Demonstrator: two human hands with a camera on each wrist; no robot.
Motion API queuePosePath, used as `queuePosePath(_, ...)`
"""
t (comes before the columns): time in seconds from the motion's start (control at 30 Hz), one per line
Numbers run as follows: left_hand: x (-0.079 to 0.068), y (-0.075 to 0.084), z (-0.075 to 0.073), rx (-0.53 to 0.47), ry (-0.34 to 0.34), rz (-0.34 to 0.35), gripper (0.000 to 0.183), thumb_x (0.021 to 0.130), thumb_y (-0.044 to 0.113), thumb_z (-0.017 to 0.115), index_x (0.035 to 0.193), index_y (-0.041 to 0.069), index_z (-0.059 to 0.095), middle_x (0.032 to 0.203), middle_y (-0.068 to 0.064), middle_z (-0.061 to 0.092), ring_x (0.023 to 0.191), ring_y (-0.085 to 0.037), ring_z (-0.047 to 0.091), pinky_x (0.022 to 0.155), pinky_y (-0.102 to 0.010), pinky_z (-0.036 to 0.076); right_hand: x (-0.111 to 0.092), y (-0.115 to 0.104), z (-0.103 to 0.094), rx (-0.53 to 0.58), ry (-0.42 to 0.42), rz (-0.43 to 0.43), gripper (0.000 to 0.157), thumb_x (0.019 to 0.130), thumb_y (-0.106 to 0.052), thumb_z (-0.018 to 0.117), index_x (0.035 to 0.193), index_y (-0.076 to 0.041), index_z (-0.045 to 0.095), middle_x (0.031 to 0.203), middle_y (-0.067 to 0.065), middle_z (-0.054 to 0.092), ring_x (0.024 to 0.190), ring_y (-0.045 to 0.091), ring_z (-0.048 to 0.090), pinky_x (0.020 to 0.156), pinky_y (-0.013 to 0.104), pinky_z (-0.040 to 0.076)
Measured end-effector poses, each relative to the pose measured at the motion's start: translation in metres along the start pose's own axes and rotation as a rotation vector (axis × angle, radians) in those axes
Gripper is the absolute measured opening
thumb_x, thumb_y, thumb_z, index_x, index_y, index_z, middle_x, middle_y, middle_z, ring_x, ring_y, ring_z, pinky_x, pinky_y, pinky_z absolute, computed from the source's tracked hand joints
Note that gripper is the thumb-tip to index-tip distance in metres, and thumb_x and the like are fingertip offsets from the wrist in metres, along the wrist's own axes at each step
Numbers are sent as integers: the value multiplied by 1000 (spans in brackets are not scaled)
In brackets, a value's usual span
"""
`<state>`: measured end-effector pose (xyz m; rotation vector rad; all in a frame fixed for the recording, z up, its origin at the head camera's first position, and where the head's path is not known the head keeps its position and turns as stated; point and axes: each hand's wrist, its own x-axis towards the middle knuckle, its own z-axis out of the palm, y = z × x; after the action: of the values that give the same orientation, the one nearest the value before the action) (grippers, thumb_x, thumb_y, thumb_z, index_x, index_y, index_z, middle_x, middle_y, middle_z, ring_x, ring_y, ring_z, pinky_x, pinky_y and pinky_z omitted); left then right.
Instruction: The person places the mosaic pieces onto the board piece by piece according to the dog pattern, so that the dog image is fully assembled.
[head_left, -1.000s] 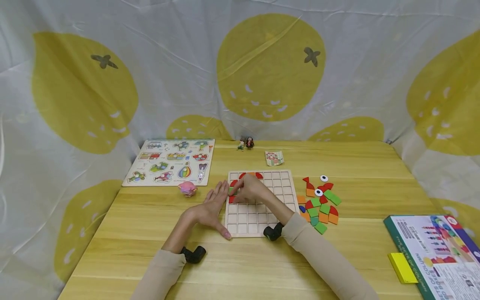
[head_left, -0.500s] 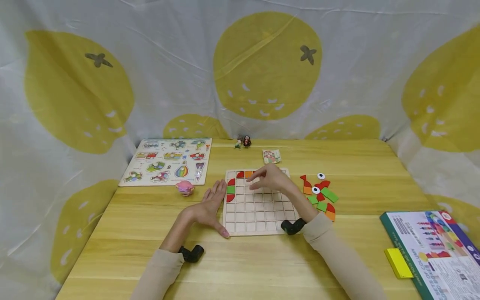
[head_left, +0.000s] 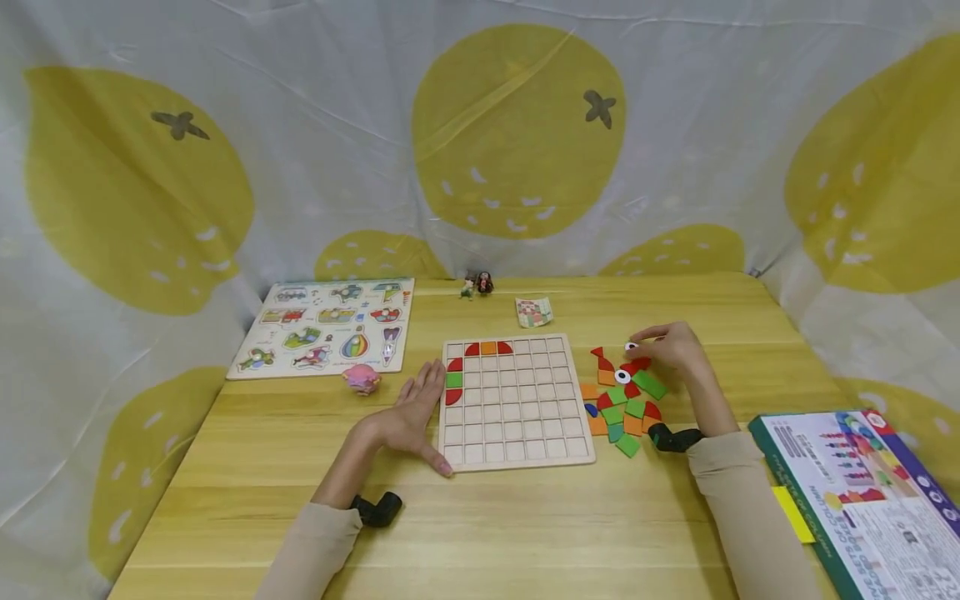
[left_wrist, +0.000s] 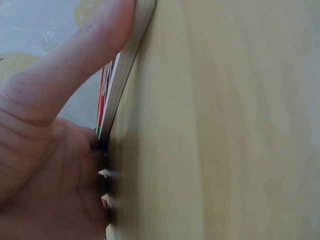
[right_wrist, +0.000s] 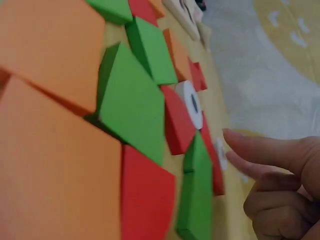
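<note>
grid board point(head_left: 517, 408): centre of head view, flat on bench point(head_left: 487, 533), red, green and orange pieces point(head_left: 489, 348) in its upper-left cells. left hand point(head_left: 405, 423) released, fingers straight, along board's left edge. right hand point(head_left: 670, 346), right of centre, fingertips at white eye disc point(head_left: 629, 347); cannot tell if gripped. loose blocks point(head_left: 635, 408) just right of board.

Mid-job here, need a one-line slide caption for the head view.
Left hand against the grid board, right hand at the farther toy eye beside loose colored blocks.
</note>
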<state>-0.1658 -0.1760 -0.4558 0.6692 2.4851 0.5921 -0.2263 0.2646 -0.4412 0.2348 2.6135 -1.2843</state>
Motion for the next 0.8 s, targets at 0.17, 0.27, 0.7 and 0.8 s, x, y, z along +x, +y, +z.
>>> queuePosePath(0.17, -1, 1, -1, 14, -7, -4, 153, 53, 60, 87, 152, 6, -17, 160, -14, -23, 148, -32, -23, 122, -54, -6, 8, 8, 5, 57, -25, 28, 45, 82, -20, 77, 119, 2, 66, 97, 7, 65, 83, 17, 55, 69, 23, 45)
queuePosePath(0.27, -2, 1, -1, 17, -10, -4, 153, 53, 60, 86, 152, 6, -17, 160, -14, -23, 148, -32, -23, 122, -54, -6, 11, 8, 7, 56, -25, 10, 43, 80, -18, 79, 119, -3, 68, 79, 1, 69, 71, 17, 55, 64, 25, 41)
queuePosePath(0.7, -2, 0, -2, 8, 0, 0, 153, 54, 59, 87, 152, 6, -17, 160, -15, -24, 148, -33, -23, 122, -54, -6, 13, 0, 8, 36, -14, 8, 42, 79, -21, 80, 113, 1, 69, 75, -2, 71, 75, 18, 62, 67, 25, 48)
queuePosePath(0.8, -1, 1, -2, 9, 1, 4, 153, 54, 59, 87, 152, 6, -17, 160, -15, -23, 148, -33, -22, 122, -55, -5, 11, -3, 7, -3, 3, -9, 38, 79, -21, 79, 108, 3, 70, 73, 1, 72, 74, 19, 64, 66, 25, 49)
